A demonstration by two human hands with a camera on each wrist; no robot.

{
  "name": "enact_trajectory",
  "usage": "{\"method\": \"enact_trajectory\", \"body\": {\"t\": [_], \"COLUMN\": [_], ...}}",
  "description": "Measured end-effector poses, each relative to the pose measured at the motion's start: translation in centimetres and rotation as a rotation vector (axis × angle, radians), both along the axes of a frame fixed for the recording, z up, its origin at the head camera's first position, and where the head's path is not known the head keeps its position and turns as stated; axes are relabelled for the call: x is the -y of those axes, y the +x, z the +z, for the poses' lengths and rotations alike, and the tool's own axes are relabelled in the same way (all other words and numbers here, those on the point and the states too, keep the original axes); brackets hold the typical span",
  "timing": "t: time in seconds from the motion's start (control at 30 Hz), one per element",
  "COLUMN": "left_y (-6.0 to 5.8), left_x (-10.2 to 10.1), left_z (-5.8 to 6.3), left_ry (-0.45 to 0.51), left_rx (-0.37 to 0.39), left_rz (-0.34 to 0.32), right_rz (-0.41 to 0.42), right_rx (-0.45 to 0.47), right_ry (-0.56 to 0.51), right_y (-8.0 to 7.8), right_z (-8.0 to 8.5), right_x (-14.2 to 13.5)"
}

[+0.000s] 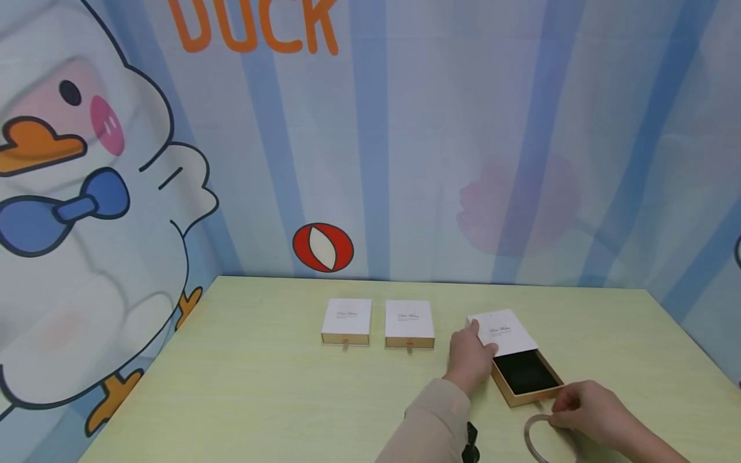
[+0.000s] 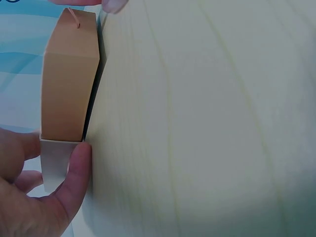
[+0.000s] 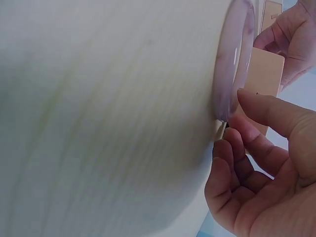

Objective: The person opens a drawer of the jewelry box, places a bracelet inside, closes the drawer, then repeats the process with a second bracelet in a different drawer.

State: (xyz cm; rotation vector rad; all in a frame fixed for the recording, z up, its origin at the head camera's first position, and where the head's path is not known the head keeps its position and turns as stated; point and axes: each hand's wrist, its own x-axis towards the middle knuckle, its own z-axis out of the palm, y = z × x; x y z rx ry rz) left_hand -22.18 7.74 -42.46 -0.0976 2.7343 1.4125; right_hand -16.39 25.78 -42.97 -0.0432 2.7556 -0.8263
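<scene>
In the head view my left hand [image 1: 470, 357] grips the white printed sleeve [image 1: 503, 331] of a slide-out gift box at the right. Its thumb and fingers lie on opposite sides of the sleeve in the left wrist view. The tan drawer [image 1: 521, 400] is pulled partway out towards me, with a black lining [image 1: 525, 372] showing. My right hand [image 1: 593, 408], beside the drawer's front corner, pinches a pale lilac bangle [image 3: 220, 69] at one edge between thumb and index finger. The bangle's other fingers are curled in below.
Two similar boxes, a left one [image 1: 347, 318] and a middle one [image 1: 409, 321], stand shut to the left, pull tabs facing me. A pale yellow-green table [image 1: 231, 386] meets a printed duck backdrop [image 1: 405, 161] at its rear edge.
</scene>
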Motion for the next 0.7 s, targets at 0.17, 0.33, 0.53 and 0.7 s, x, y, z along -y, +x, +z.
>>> {"method": "enact_trajectory", "body": {"t": [0.17, 0.33, 0.53, 0.7], "left_y": [0.02, 0.08, 0.1, 0.04], "left_x": [0.02, -0.01, -0.04, -0.04], "left_z": [0.12, 0.24, 0.14, 0.1], "left_ry": [-0.012, -0.015, -0.028, -0.024], "left_rx": [-0.002, 0.004, 0.0, 0.006], "left_rz": [-0.006, -0.001, -0.001, 0.003], "right_rz": [0.004, 0.01, 0.012, 0.02], "right_rx": [-0.001, -0.003, -0.006, 0.0], "right_ry": [-0.003, -0.013, -0.016, -0.018], "right_y": [0.08, 0.13, 0.18, 0.08], "right_z": [-0.07, -0.05, -0.12, -0.31], "right_x": [-0.03, 0.0, -0.03, -0.14]}}
